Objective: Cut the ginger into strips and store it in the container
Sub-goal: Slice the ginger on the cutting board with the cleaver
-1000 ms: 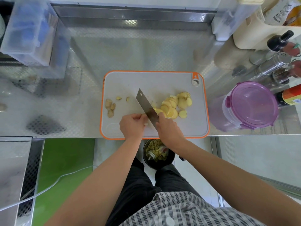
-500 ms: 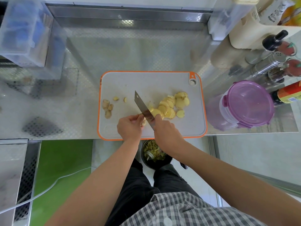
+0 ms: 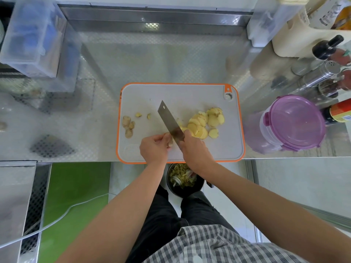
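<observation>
Because the ginger piece (image 3: 171, 142) under the knife is almost wholly hidden between the two hands, only a pale sliver of it shows near the front of the cutting board (image 3: 180, 99), and its long axis cannot be told. It lies against the left face of the cleaver (image 3: 168, 120), just right of the left hand (image 3: 154, 149). That hand is the nearer one, and its curled fingers pinch the piece from the left. The blade runs diagonally, tip away and to the left and heel toward the person. It stands between the piece and the fanned ginger slices (image 3: 204, 123) on its right (rounds, by the look of them, not strips yet). The right hand (image 3: 195, 149) is wrapped round the cleaver's heel and handle. The coming cut likely turns on the left fingertips keeping left of the edge. Offcuts (image 3: 128, 126) lie at the board's left. The purple-lidded container (image 3: 296, 122) stands closed, well apart to the right.
</observation>
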